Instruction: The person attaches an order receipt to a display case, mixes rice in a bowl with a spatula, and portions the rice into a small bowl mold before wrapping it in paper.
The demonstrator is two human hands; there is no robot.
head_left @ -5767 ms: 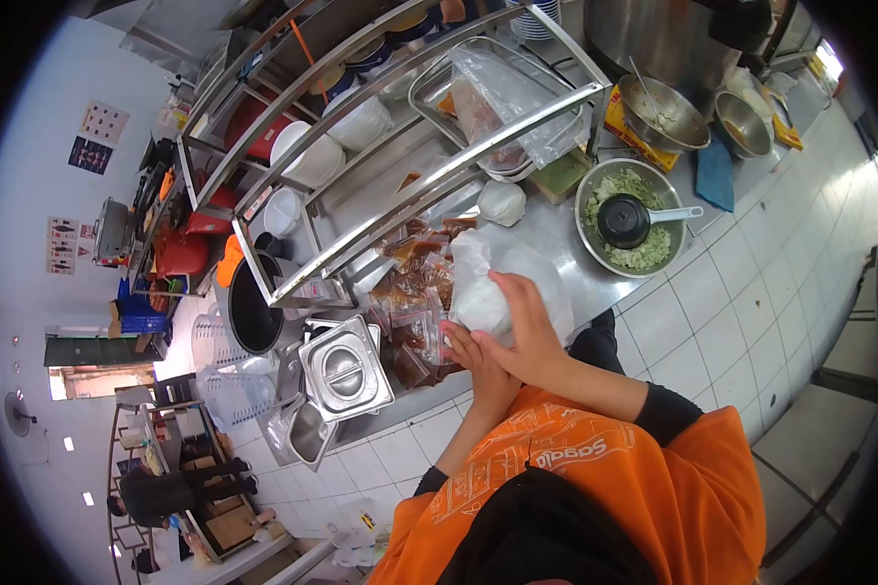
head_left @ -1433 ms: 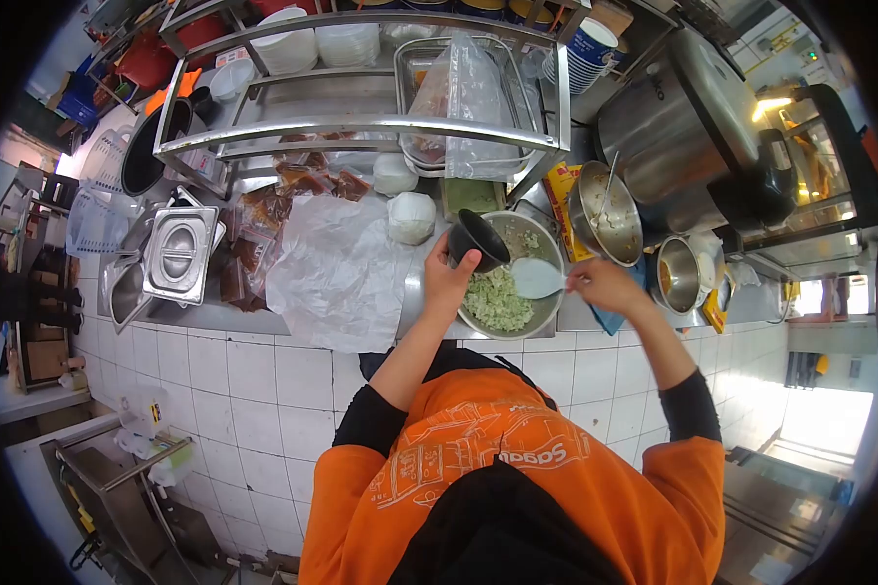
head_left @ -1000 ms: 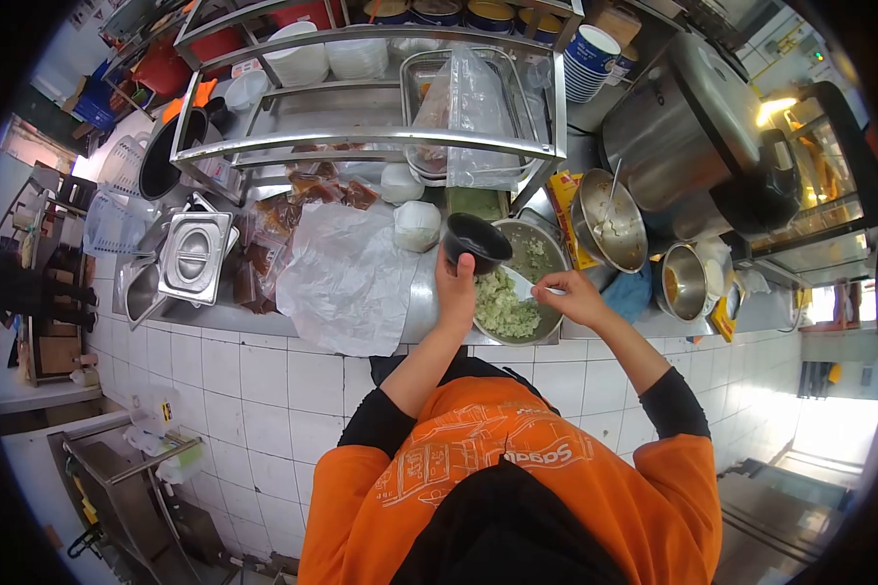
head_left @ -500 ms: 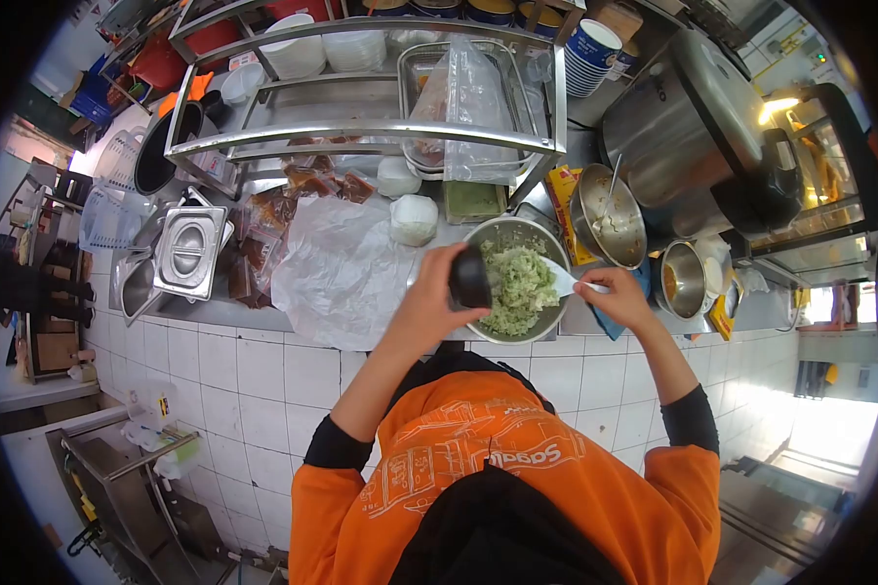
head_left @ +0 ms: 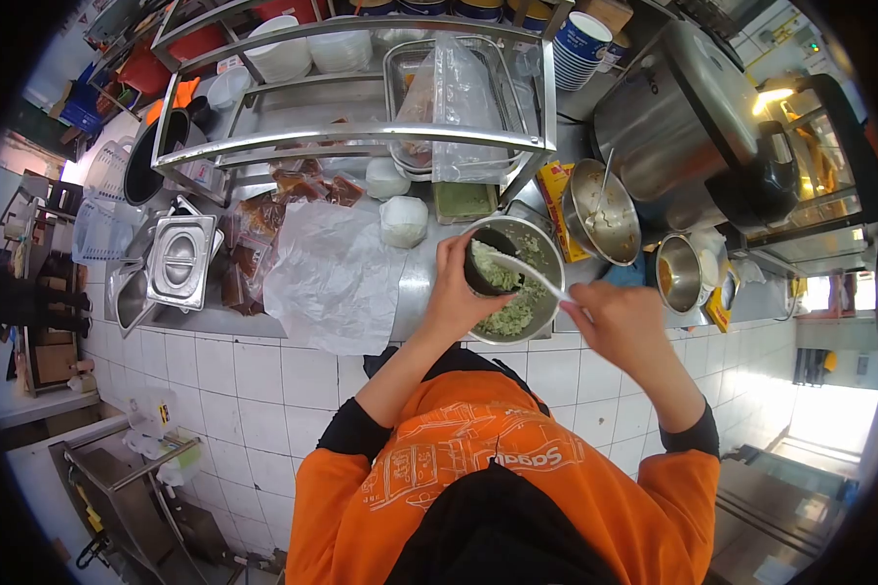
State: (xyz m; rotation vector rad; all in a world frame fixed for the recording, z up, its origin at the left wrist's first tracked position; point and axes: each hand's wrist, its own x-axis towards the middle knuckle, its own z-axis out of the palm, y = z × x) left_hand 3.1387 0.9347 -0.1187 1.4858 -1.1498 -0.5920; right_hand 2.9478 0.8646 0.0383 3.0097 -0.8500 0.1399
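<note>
My left hand [head_left: 456, 300] is wrapped round a small black bowl [head_left: 474, 275], tilted so its opening faces right. Inside the black bowl is a pale green, rice-like food [head_left: 494, 273]. My right hand [head_left: 617, 320] grips the handle of a white serving spoon [head_left: 544, 279], whose head reaches into the black bowl against the food. Under both is a round steel mixing bowl [head_left: 553, 255], with more of the green food [head_left: 520, 314] in its lower part and bits stuck to its wall.
Right of the mixing bowl stand a steel bowl [head_left: 626, 242] with a utensil, a smaller steel bowl [head_left: 688, 278] and a large steel cooker [head_left: 683, 127]. Crumpled white paper [head_left: 327, 278] and a wrapped white bundle [head_left: 403, 221] lie left. A metal rack [head_left: 361, 134] rises behind.
The black bowl has turned its opening toward the spoon and now shows green food inside. My right hand has moved the spoon from the mixing bowl up into the black bowl.
</note>
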